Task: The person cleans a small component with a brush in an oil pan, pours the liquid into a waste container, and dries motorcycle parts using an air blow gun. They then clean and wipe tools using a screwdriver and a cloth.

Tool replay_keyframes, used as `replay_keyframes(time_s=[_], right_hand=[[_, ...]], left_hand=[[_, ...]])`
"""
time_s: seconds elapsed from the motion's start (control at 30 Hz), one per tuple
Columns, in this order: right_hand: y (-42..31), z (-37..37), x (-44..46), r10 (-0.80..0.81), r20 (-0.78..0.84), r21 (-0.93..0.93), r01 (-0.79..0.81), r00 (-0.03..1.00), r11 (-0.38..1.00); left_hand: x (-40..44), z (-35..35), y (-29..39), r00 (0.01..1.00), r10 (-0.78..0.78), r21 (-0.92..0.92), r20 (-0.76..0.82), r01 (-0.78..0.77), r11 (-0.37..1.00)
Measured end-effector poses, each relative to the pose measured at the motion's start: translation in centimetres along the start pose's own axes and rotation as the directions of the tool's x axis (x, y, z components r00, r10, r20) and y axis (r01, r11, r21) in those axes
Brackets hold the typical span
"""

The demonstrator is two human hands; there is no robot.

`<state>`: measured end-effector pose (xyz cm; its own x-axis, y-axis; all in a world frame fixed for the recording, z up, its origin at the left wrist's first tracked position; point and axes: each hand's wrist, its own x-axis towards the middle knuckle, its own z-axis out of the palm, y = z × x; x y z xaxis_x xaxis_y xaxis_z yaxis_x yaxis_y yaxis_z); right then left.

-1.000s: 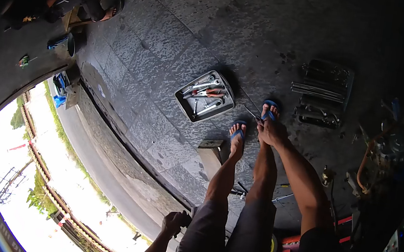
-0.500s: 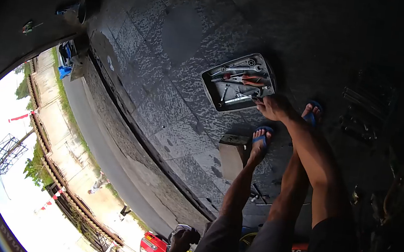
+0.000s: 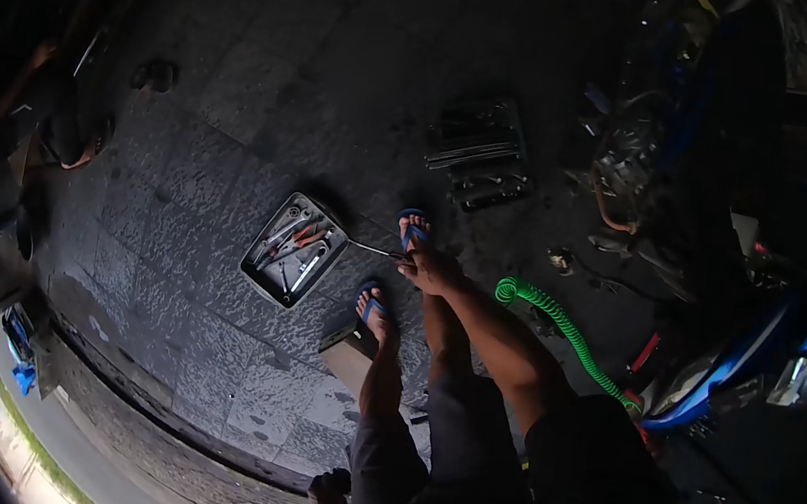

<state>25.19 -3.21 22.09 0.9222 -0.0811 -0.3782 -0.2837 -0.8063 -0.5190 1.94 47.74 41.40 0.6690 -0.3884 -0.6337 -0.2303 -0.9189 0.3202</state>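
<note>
My right hand [image 3: 429,271] is closed around one end of a slim metal wrench [image 3: 376,249], whose far end reaches to the tray's edge. The grey tray [image 3: 263,287] lies on the floor ahead of my feet. In it are several wrenches, a bright one [image 3: 310,267] among them, and orange-handled pliers [image 3: 305,236]. Low in the view, my left hand [image 3: 327,497] is wrapped around a dark object [image 3: 336,480], too dim to name.
A dark tool case [image 3: 481,151] lies on the floor beyond my feet. To the right are a green coiled hose [image 3: 565,330] and blue motorcycle bodywork [image 3: 727,367]. A box [image 3: 347,354] stands by my left foot. Another person [image 3: 58,114] is low at the far left.
My right hand has drawn back from the tray with the wrench in it. The view has swung right, bringing the hose, motorcycle and other person into sight.
</note>
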Motion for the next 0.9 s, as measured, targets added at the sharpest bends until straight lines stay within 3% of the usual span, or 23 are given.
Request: replay_keyframes(time_s=[0.03, 0.07, 0.1, 0.13, 0.17, 0.23, 0.3, 0.33, 0.4, 0.47, 0.5, 0.53, 0.57, 0.6, 0.63, 0.67, 0.7, 0.77, 0.83, 0.87, 0.9], right_hand=[[-2.5, -4.4, -3.0, 0.128, 0.101, 0.125, -0.14, 0.987, 0.982], [-3.0, -5.9, -6.0, 0.167, 0.057, 0.164, -0.174, 0.984, 0.971], [-3.2, -6.4, -9.0, 0.208, 0.01, 0.212, -0.206, 0.978, 0.955], [-4.1, -7.4, -12.1, 0.281, -0.054, 0.247, -0.26, 0.958, 0.933], [-5.1, -7.9, -15.2, 0.351, -0.108, 0.295, -0.307, 0.93, 0.905], [-7.5, -10.5, -22.0, 0.412, -0.204, 0.373, -0.318, 0.888, 0.872], [-9.9, -12.7, -29.4, 0.413, -0.265, 0.456, -0.264, 0.872, 0.85], [-10.5, -13.4, -32.9, 0.464, -0.304, 0.49, -0.282, 0.832, 0.825], [-11.8, -12.8, -40.4, 0.385, -0.445, 0.406, -0.201, 0.809, 0.892], [-13.3, -12.9, -48.3, 0.441, -0.593, 0.368, -0.26, 0.674, 0.892], [-15.1, -14.1, -52.0, 0.66, -0.497, 0.451, -0.482, 0.563, 0.751], [-14.7, -13.3, -55.8, 0.595, -0.653, 0.399, -0.454, 0.469, 0.797], [-16.6, -15.4, -59.0, 0.752, -0.631, 0.634, -0.433, 0.19, 0.641], [-18.4, -17.8, -62.0, 0.942, -0.331, 0.912, -0.277, -0.058, 0.304], [-15.6, -12.5, -65.9, 0.796, -0.556, 0.818, -0.33, -0.241, 0.471], [-16.9, -14.4, -69.1, 0.738, -0.534, 0.845, -0.234, -0.412, 0.481], [-19.2, -17.1, -72.4, 0.665, -0.484, 0.853, -0.139, -0.568, 0.502], [-21.8, -18.0, -78.4, 0.496, -0.403, 0.833, -0.084, -0.769, 0.547], [-23.6, -17.3, -84.0, 0.442, -0.335, 0.767, 0.031, -0.832, 0.64], [-23.9, -17.1, -86.5, 0.354, -0.345, 0.747, -0.026, -0.869, 0.664], [-23.9, -16.6, -89.0, 0.268, -0.355, 0.726, -0.083, -0.896, 0.683]], left_hand=[[0.4, -1.3, -0.3, 0.982, -0.19, -0.102, -0.023, 0.187, 0.977], [0.7, 3.0, -5.5, 0.935, -0.342, -0.122, 0.091, 0.351, 0.928], [2.5, 1.4, -5.8, 0.959, -0.273, -0.101, 0.079, 0.28, 0.955], [4.9, -1.1, -5.5, 0.904, -0.402, -0.346, 0.144, 0.427, 0.835], [6.6, -3.6, -4.9, 0.824, -0.506, -0.539, 0.255, 0.555, 0.634], [10.5, -8.5, -3.9, 0.894, -0.376, -0.449, 0.243, 0.447, 0.774], [14.5, -12.8, -2.5, 0.762, -0.514, -0.594, 0.394, 0.638, 0.49], [16.9, -14.4, -2.7, 0.803, -0.46, -0.587, 0.38, 0.593, 0.55], [21.5, -17.7, -1.1, 0.881, -0.37, -0.615, 0.293, 0.47, 0.633], [26.4, -21.3, 1.5, 0.938, -0.235, -0.581, 0.255, 0.343, 0.738], [28.0, -23.0, 4.4, 0.948, -0.182, -0.521, 0.26, 0.296, 0.801], [28.8, -24.1, 7.9, 0.962, -0.143, -0.489, 0.232, 0.242, 0.838], [28.3, -25.3, 12.4, 0.973, -0.104, -0.46, 0.204, 0.189, 0.868], [27.1, -26.3, 16.8, 0.966, -0.034, -0.419, 0.257, 0.143, 0.896], [25.9, -26.6, 20.3, 0.949, 0.031, -0.384, 0.313, 0.097, 0.918], [25.9, -25.3, 21.9, 0.951, 0.13, -0.401, 0.282, -0.006, 0.916], [25.7, -24.4, 23.6, 0.918, 0.129, -0.316, 0.376, -0.004, 0.949], [23.7, -20.5, 26.1, 0.836, 0.421, -0.398, 0.351, -0.274, 0.876], [23.1, -15.9, 27.0, 0.684, 0.638, -0.325, 0.354, -0.55, 0.769], [24.7, -13.2, 26.5, 0.6, 0.707, -0.044, 0.374, -0.75, 0.66], [25.6, -11.3, 26.5, 0.515, 0.75, 0.236, 0.414, -0.857, 0.458]])
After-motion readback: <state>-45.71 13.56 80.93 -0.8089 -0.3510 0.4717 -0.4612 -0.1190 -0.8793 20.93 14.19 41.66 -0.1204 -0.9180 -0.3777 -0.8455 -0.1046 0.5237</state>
